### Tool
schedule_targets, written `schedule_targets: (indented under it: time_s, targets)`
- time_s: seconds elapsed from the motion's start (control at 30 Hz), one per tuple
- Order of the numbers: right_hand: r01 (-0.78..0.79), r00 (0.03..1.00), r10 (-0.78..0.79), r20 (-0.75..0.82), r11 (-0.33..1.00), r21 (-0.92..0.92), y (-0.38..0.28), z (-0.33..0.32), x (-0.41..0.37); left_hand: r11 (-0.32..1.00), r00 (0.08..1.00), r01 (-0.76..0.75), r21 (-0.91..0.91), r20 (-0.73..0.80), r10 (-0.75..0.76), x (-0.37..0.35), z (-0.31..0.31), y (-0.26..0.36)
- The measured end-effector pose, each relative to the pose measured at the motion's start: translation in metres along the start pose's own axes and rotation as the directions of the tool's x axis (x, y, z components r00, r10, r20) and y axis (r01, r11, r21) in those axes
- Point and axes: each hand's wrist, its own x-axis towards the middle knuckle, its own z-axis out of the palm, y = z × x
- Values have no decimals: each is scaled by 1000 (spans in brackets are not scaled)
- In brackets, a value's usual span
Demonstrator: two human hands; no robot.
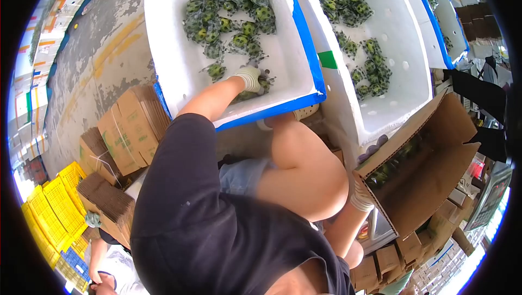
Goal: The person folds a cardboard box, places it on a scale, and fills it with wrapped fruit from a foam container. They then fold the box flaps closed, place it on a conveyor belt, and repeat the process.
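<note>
My left hand [251,79], in a pale glove with grey fingertips, reaches into a white foam box [296,77] edged with blue tape. Its fingers curl over green fruit in dark netting [265,82] near the box's front wall; the fingers partly hide it. More netted green fruit [239,39] lies in clusters toward the back of this box. At the right, my right hand [373,149], also gloved, grips the side of an open, tilted cardboard box [418,186]. Dark green netted fruit [391,170] shows inside that carton.
A second foam box [399,50] with netted fruit stands to the right, another [448,12] beyond it. Bundled flat cardboard [125,132] and yellow crates [57,202] are at the left. Another person [117,268] is at the lower left. A display device [489,197] stands far right.
</note>
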Motion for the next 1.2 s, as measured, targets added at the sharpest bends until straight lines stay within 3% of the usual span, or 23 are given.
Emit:
schedule_targets:
  time_s: [0.1,0.2,0.23,0.33,0.43,0.57,0.63,0.7,0.77,0.83,0.93,1.0,1.07,1.1,1.13,1.17,1.2]
  targets:
    - [63,998,-62,-16,998,14,16,14,-4,997,997,72,38,-39,-71,-12,-3,16]
    - [147,989,-146,-20,987,67,36,34,-4,991,977,129,32,169,-132,25,-1,18]
    - [105,994,-103,-27,990,92,32,27,-8,988,960,152,21,236,-153,31,-1,21]
    - [66,998,-65,-14,992,106,17,13,-16,976,954,200,87,212,-214,30,-4,33]
    - [99,995,-99,-7,993,71,7,15,-20,927,963,225,300,78,-259,6,-18,59]
    - [145,989,-144,-16,988,52,-1,13,-25,899,987,158,409,-45,-153,1,-13,62]
    - [169,986,-168,-16,985,48,-2,11,-28,865,965,-34,500,243,-102,26,-2,34]
    - [196,981,-195,-13,979,56,1,6,-32,854,983,-104,509,184,11,13,-1,19]
    - [226,974,-226,-9,971,80,8,1,-37,866,980,-128,483,197,34,-3,-12,28]
    - [255,966,-257,11,963,81,14,1,-41,886,994,-102,452,88,69,-11,-9,27]
    - [297,954,-300,26,951,79,19,1,-46,990,999,-25,141,-25,29,-13,-2,7]
    - [323,945,-326,28,943,76,21,3,-52,990,980,-116,-79,-170,101,-17,-1,-3]
    - [348,936,-350,30,935,75,23,5,-57,960,947,-212,-182,-281,156,-49,-27,18]
    - [363,931,-365,26,929,71,24,6,-60,914,890,-338,-226,-392,232,-61,-39,28]
    - [379,924,-382,25,923,69,25,7,-61,852,814,-459,-252,-503,290,-74,-51,38]
    - [396,917,-398,23,916,64,26,9,-62,698,738,-621,-357,-566,367,-108,-78,64]
    - [412,910,-413,20,910,52,28,12,-62,701,496,-713,24,-689,528,-128,-98,80]
